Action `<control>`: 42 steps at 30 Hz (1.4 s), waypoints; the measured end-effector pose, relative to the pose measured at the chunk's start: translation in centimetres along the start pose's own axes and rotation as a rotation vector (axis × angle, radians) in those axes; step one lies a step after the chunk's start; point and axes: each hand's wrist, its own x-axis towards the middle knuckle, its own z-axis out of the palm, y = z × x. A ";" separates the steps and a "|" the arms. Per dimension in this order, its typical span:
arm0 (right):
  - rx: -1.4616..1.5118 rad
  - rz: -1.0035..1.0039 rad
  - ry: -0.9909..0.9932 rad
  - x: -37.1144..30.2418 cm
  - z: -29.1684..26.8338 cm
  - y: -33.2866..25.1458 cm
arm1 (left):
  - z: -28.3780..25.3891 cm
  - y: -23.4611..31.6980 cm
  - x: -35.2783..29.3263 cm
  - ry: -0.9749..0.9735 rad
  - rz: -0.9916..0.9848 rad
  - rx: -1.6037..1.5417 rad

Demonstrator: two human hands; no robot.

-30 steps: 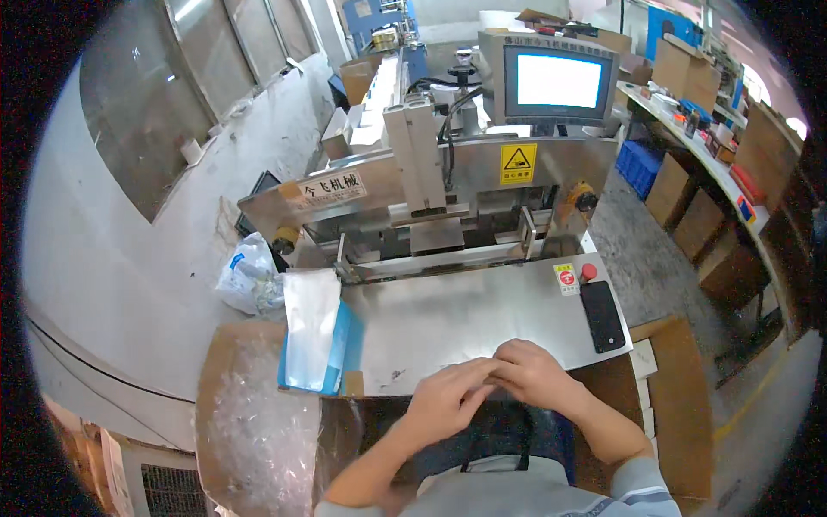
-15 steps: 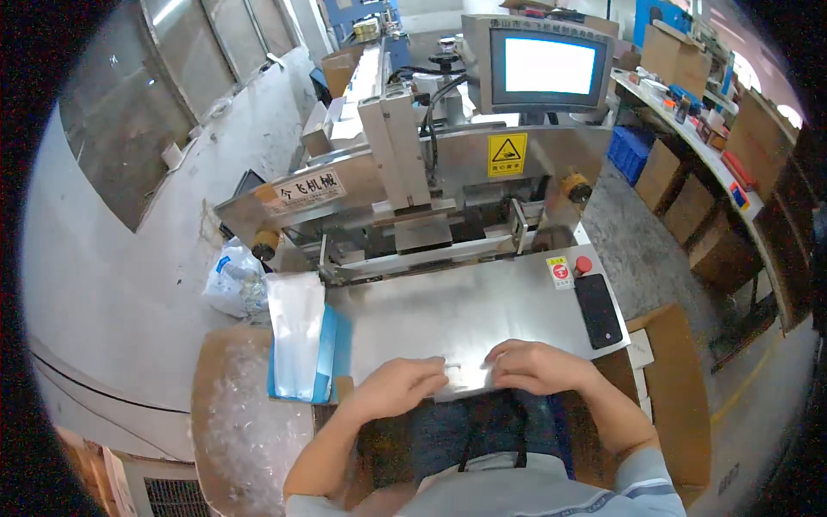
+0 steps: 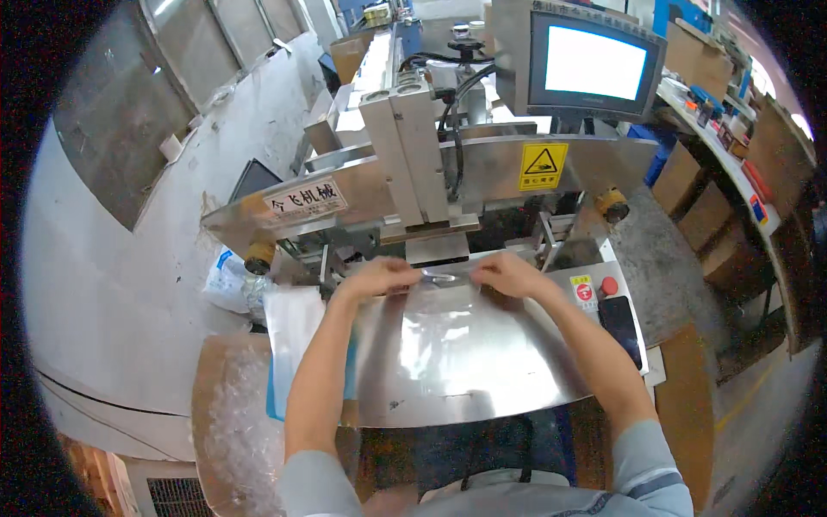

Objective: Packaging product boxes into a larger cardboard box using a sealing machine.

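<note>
we hold clear film at the machine.
our left hand and right hand each pinch one side; it spans between them, above the far part of the steel top.

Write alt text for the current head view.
A person's left hand and right hand pinch clear plastic over a metal table, in front of a machine. A lit screen stands behind; a red button and black phone sit at right, a cardboard box of crumpled plastic at lower left.
</note>
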 end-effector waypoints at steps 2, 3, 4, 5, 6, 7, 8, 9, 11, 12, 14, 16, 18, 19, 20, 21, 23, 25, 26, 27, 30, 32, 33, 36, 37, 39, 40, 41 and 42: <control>-0.090 -0.089 0.069 2.5 -0.7 -0.1 | -2.0 -0.5 2.1 0.038 0.087 -0.079; -0.115 -0.032 0.095 2.9 -2.0 1.9 | -1.0 3.0 2.6 0.035 0.027 -0.035; -0.127 -0.013 0.111 3.9 -2.4 2.4 | -0.9 2.5 3.4 0.035 0.023 -0.033; -0.166 -0.085 0.162 4.4 -2.6 2.8 | -0.6 1.4 4.8 0.082 0.072 -0.046; -0.155 -0.096 0.154 4.7 -1.6 2.0 | -0.9 -0.6 5.7 0.141 0.108 -0.057; -0.237 -0.045 0.198 4.8 -0.3 0.1 | -1.3 -2.9 6.8 0.159 0.097 -0.052; -0.304 -0.016 0.239 5.3 1.2 -2.9 | -2.6 -5.9 6.8 0.120 0.193 -0.378; -0.634 -0.268 0.053 4.8 1.5 -6.4 | -3.3 -8.0 5.9 0.072 0.297 -0.710; -0.598 -0.188 0.240 2.5 3.1 -4.7 | 1.4 -2.8 5.9 0.277 0.352 -0.346; -0.618 -0.148 0.183 1.7 3.1 -3.7 | 3.8 1.3 4.2 0.516 0.401 0.045; -0.651 -0.155 0.230 1.7 4.9 -3.7 | 5.9 1.9 0.7 0.804 0.397 0.541; -0.691 -0.154 0.284 2.2 5.3 -3.4 | 10.6 -0.2 -2.6 0.794 0.447 0.668; -0.659 -0.084 0.246 2.0 4.5 -3.0 | 16.5 -1.2 -7.1 0.696 0.467 0.703; -0.658 -0.138 0.251 2.3 4.2 -3.3 | 18.5 -2.0 -9.4 0.636 0.398 0.699; -0.665 -0.154 0.246 2.7 3.7 -4.2 | 20.0 -2.9 -10.8 0.680 0.392 0.696; -0.587 -0.121 0.171 3.1 2.9 -4.8 | 20.9 -2.9 -11.5 0.720 0.394 0.687; -0.554 -0.154 0.143 3.0 2.8 -5.3 | 21.6 -3.0 -12.0 0.755 0.407 0.649; -0.559 -0.140 0.139 3.1 3.2 -5.2 | 21.6 -2.9 -12.3 0.777 0.413 0.628; -0.545 -0.117 0.136 3.1 3.4 -5.2 | 21.7 -3.0 -12.6 0.793 0.414 0.618; -0.560 -0.130 0.134 3.1 3.6 -4.7 | 21.9 -3.1 -12.4 0.797 0.424 0.606; -0.599 -0.174 0.201 2.8 4.0 -3.8 | 22.2 -3.0 -12.3 0.821 0.453 0.599; -0.591 -0.200 0.216 2.8 4.3 -3.7 | 22.3 -3.2 -12.6 0.830 0.464 0.607; -0.581 -0.224 0.229 2.8 4.3 -3.8 | 22.3 -3.1 -12.6 0.836 0.463 0.613; -0.570 -0.204 0.266 2.7 4.3 -4.1 | 22.4 -3.0 -12.6 0.800 0.448 0.607; -0.568 -0.206 0.269 2.8 4.1 -4.4 | 22.5 -3.0 -12.5 0.756 0.429 0.593; -0.576 -0.098 0.183 2.8 3.6 -4.9 | 22.5 -3.1 -12.4 0.762 0.445 0.597; -0.571 -0.092 0.184 2.8 3.5 -5.2 | 22.5 -3.2 -12.3 0.766 0.460 0.597; -0.571 -0.095 0.191 2.9 3.5 -5.4 | 22.6 -3.3 -12.3 0.757 0.460 0.600; -0.571 -0.098 0.202 3.0 3.3 -5.6 | 22.4 -3.3 -12.4 0.764 0.479 0.598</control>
